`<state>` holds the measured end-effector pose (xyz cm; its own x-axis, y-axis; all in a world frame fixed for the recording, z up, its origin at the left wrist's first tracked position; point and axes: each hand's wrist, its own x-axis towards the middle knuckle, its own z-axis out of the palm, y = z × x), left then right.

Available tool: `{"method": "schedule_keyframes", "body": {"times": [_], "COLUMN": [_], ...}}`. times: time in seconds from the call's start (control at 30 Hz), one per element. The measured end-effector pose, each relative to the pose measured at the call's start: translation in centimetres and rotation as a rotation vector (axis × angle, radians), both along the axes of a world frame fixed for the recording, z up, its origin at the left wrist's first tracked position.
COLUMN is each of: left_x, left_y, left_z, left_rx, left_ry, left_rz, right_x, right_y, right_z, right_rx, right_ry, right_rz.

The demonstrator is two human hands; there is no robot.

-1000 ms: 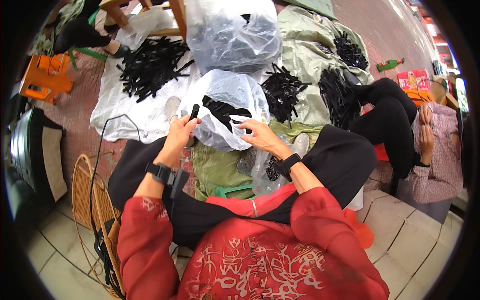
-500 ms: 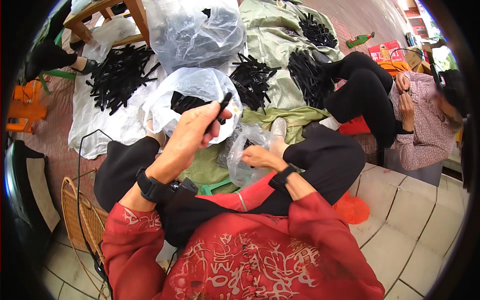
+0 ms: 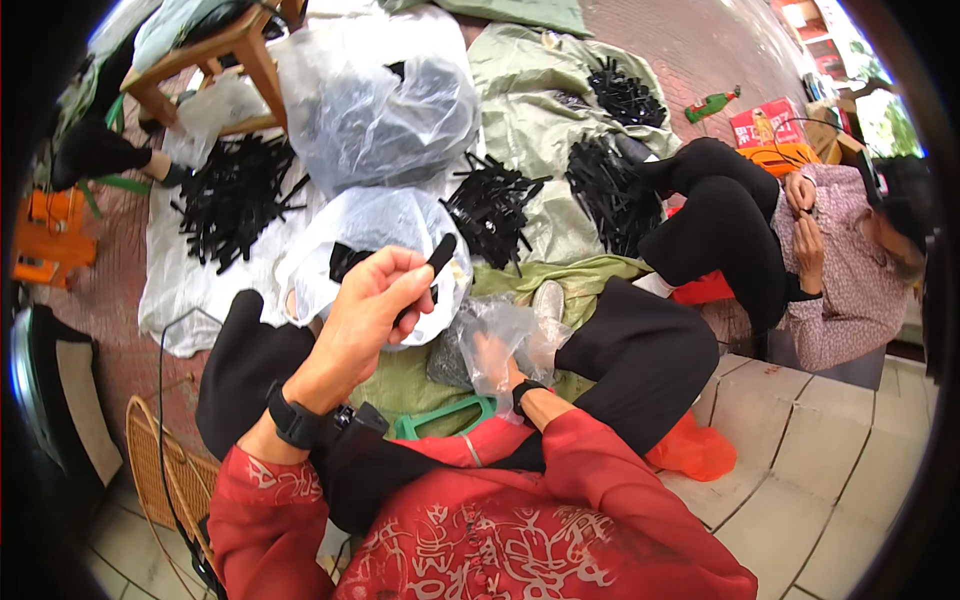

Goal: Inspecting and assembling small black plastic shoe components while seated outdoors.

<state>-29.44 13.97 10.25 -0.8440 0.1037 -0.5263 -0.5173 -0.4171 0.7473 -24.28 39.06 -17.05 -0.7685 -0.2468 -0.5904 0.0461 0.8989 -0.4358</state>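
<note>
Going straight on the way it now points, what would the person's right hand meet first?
Most likely the crumpled clear plastic bag, whose film covers the right hand; depth there is hard to judge.

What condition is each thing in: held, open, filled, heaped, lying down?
Black strip: held, partly hidden
Left hand: closed on it
Small clear bag: crumpled
Right hand: seen through it, grip unclear
White bag: open, partly filled
Large clear bag: bulging
Loose black strips: heaped
Green bottle: lying down
</note>
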Motion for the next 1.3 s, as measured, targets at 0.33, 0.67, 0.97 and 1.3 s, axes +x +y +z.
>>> {"method": "schedule_keyframes", "body": {"times": [0.33, 0.67, 0.97, 1.3], "left_x": [-0.5, -0.6, 0.7, 0.6], "left_y": [1.7, 3.0, 2.5, 7.8], "left_z": [0.0, -0.3, 0.4, -1.0], "left_rx": [0.009, -0.013, 0.032, 0.280], "left_ry": [0.234, 0.318, 0.251, 0.135], "left_rz": [0.178, 0.044, 0.058, -0.285], "right_x": [-1.7, -5.0, -4.4, -7.3], "right_y": [1.4, 4.7, 2.6, 2.0], "right_z": [5.1, 20.3, 21.1, 32.8], "right_rx": [-0.129, -0.292, -0.207, -1.143], "right_ry": [0.286, -0.306, -0.172, -0.099], "right_rz": [0.222, 0.060, 0.135, -0.383]}}
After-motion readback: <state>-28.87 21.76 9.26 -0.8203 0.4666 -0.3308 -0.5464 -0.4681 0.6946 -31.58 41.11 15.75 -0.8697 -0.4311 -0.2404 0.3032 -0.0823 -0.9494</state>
